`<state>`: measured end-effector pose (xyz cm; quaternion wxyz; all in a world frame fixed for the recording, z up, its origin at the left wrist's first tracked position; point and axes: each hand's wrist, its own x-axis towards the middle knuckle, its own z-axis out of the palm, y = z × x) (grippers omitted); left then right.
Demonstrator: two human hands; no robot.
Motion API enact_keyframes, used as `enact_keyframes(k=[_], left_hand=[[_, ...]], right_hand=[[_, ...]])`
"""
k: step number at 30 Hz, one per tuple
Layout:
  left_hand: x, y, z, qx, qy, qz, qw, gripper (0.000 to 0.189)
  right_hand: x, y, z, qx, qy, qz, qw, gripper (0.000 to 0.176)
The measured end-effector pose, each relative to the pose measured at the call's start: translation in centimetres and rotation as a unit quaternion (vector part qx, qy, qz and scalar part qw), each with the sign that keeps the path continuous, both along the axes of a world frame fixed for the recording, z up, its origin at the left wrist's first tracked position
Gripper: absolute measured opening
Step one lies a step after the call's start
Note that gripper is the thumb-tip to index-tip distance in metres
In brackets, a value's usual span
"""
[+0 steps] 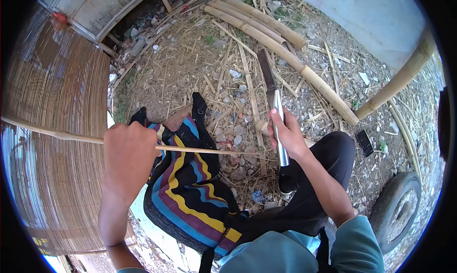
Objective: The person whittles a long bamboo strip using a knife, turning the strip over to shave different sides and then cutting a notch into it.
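My left hand (129,151) is closed in a fist round a long, thin bamboo strip (200,151). The strip runs from the left edge of the view, through the fist, to a narrow tip near the middle. In my right hand (288,132) is a knife (267,71) with a dark blade and a shiny metal handle. Its blade points up and away, and the strip's tip ends just left of the handle. A black cloth with yellow, blue and maroon stripes (190,197) lies over my left leg, below the strip. My right knee (333,151) is bent, in dark trousers.
Thick bamboo poles (328,92) lie on stony ground scattered with split bamboo and shavings. A slatted bamboo screen (52,187) stands at left. At right are an old tyre (397,211), a dark phone-like slab (365,143) and a slanting bamboo post (400,85).
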<state>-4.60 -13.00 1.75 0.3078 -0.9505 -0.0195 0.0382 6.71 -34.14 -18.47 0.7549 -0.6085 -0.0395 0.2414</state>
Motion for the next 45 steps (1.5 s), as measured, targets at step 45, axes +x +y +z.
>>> enact_keyframes(k=[45], left_hand=[[1.5, -3.7, -3.5, -0.135, -0.174, -0.536, 0.815, 0.005]], right_hand=[[-4.6, 5.8, -3.5, -0.061, -0.225, 0.075, 0.969, 0.035]])
